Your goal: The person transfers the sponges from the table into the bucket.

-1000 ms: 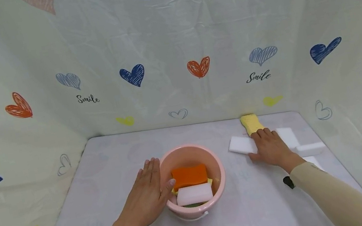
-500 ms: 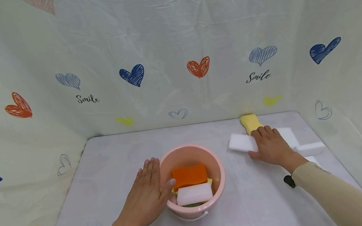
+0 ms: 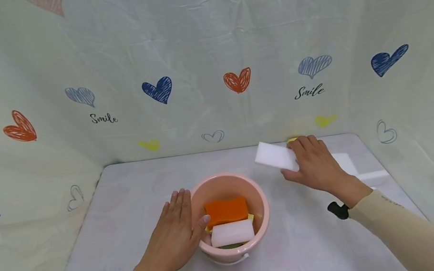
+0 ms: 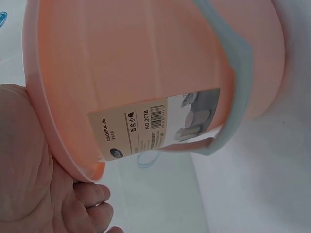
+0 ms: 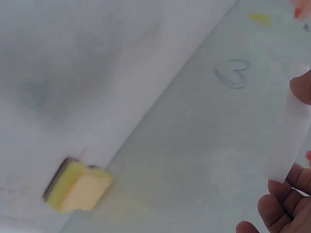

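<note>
Centrally, a pink bucket [image 3: 226, 187] stands on the table [image 3: 124, 205], holding an orange sponge [image 3: 226, 211] and, just in front of it, a white sponge block [image 3: 232, 233]. The left hand [image 3: 175, 235] lies flat against the bucket's outer wall, fingers straight, thumb on the rim, gripping nothing. The right hand [image 3: 313, 164] is raised above the table to the right of the bucket, its fingers and thumb pinching a white foam block [image 3: 275, 156] held clear of the surface. A yellow sponge [image 5: 80, 185] lies at the table's far edge beside the heart-printed backdrop [image 3: 204, 60]. More white blocks [image 3: 346, 163] rest on the table near the right hand.
</note>
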A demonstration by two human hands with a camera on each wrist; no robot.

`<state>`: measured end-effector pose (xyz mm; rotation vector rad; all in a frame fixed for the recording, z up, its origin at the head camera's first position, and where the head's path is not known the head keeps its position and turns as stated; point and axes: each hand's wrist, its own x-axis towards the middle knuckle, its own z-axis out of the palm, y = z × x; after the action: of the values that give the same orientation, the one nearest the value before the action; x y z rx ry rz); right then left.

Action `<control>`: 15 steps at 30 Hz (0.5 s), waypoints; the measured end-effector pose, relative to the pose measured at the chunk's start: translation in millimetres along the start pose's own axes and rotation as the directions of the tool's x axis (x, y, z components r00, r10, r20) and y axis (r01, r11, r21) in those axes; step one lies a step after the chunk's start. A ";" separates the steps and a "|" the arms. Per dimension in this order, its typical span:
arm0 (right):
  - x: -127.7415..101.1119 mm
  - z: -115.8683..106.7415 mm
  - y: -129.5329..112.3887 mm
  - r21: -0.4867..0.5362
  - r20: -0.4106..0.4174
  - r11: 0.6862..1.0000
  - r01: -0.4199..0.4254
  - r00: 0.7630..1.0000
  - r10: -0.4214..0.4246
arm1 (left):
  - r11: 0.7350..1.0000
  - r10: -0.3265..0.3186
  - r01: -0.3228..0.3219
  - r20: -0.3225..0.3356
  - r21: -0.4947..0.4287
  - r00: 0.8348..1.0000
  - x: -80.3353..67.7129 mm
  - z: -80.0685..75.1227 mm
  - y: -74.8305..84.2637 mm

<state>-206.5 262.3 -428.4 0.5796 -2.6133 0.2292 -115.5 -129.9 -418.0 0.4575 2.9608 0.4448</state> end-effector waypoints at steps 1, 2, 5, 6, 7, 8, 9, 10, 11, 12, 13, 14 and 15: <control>3.4 -5.1 -7.6 0.022 -0.004 1.000 0.002 1.000 -0.001 | 1.000 0.000 0.000 -0.001 -0.001 1.000 -0.1 -0.3 0.3; 6.6 -10.0 -15.9 0.042 -0.004 0.999 0.004 1.000 -0.003 | 1.000 0.000 0.000 0.000 0.000 1.000 0.0 -0.3 0.1; 14.3 -23.1 -42.3 0.083 0.024 0.996 0.028 0.999 -0.030 | 1.000 0.000 0.000 0.001 -0.003 1.000 -0.3 -0.5 -0.1; 15.9 -26.5 -51.0 0.089 0.043 0.995 0.037 0.998 -0.041 | 1.000 0.000 0.000 0.000 -0.003 1.000 -0.4 -0.4 -0.3; 17.3 -29.3 -59.1 0.093 0.060 0.994 0.051 0.997 -0.057 | 1.000 0.000 0.000 -0.001 -0.006 1.000 -0.6 -0.4 -0.1; 18.5 -31.5 -67.0 0.099 0.075 0.993 0.066 0.994 -0.073 | 1.000 0.001 -0.001 -0.003 -0.008 1.000 -0.7 -0.2 -0.1; 19.4 -33.1 -74.3 0.105 0.091 0.991 0.080 0.992 -0.089 | 1.000 0.002 -0.002 -0.005 -0.010 1.000 -0.8 0.0 0.0; 20.2 -33.8 -81.0 0.109 0.105 0.990 0.093 0.989 -0.104 | 1.000 0.004 -0.004 -0.007 -0.012 1.000 -0.9 0.4 0.0; 20.8 -33.6 -87.1 0.115 0.116 0.988 0.107 0.986 -0.121 | 1.000 0.005 -0.005 -0.009 -0.015 1.000 -0.9 0.7 0.1; 21.2 -32.5 -92.4 0.115 0.127 0.986 0.123 0.982 -0.137 | 1.000 0.007 -0.007 -0.013 -0.017 1.000 -1.0 1.1 0.2; 21.6 -30.9 -97.1 0.114 0.137 0.984 0.140 0.978 -0.155 | 1.000 0.009 -0.009 -0.017 -0.021 1.000 -1.1 1.4 0.2; 21.8 -28.9 -101.6 0.113 0.151 0.982 0.153 0.974 -0.169 | 1.000 0.010 -0.011 -0.021 -0.023 1.000 -1.2 1.7 0.2; 21.9 -26.3 -105.4 0.109 0.165 0.980 0.167 0.969 -0.183 | 1.000 0.012 -0.012 -0.025 -0.025 1.000 -1.3 1.9 0.3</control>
<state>-167.9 166.4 -388.4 0.8961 -2.7081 0.2569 -113.9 -129.5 -419.6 0.4706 2.9738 0.4926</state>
